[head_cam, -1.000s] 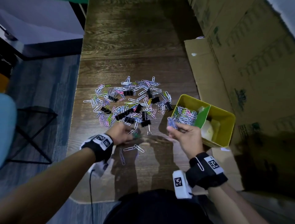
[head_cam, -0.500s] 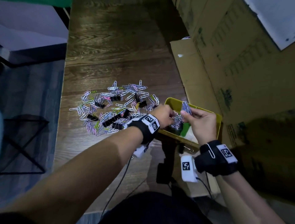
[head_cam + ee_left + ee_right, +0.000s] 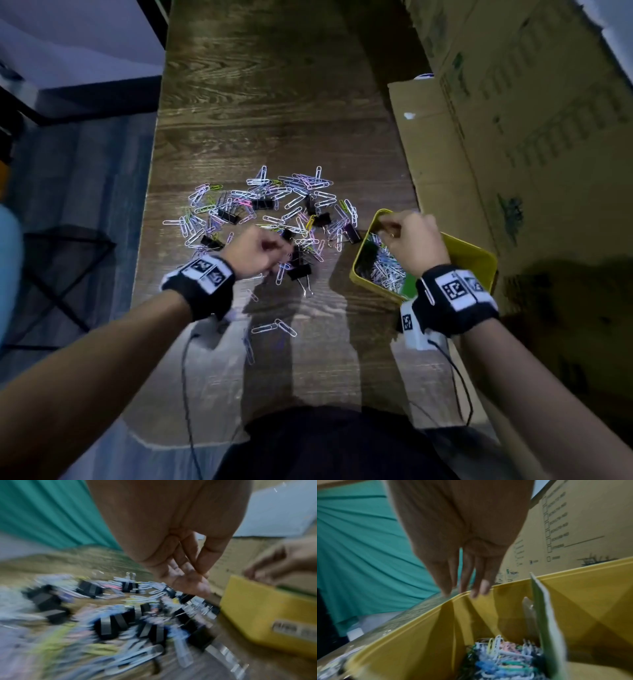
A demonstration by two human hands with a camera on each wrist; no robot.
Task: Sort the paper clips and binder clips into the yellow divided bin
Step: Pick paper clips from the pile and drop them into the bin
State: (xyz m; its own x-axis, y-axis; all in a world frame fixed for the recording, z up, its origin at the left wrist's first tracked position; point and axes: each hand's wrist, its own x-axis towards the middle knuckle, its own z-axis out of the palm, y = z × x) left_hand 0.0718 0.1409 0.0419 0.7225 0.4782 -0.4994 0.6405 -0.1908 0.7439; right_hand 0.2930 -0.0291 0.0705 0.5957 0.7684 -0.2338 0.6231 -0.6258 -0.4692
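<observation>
A loose pile of coloured paper clips and black binder clips [image 3: 274, 212] lies mid-table. My left hand [image 3: 274, 250] hovers over the pile's near edge; in the blurred left wrist view, the left hand [image 3: 188, 577] has relaxed fingers pointing down and holds nothing. Right of the pile stands the yellow bin [image 3: 479, 253], split by a green divider [image 3: 409, 286], with paper clips [image 3: 383, 270] heaped in its left compartment. My right hand [image 3: 394, 229] hangs over that compartment. In the right wrist view the right hand [image 3: 464, 588] has straight, empty fingers near the bin's far rim [image 3: 573, 572].
Large cardboard boxes [image 3: 513, 120] wall off the table's right side just behind the bin. A few stray paper clips [image 3: 274, 327] lie near the front edge. A binder clip [image 3: 299, 272] sits beside my left hand. The table's left edge drops to the floor.
My left hand has swung back from the bin to the pile. The bunch of paper clips my right hand held is gone from its fingers, which now hang open over the bin.
</observation>
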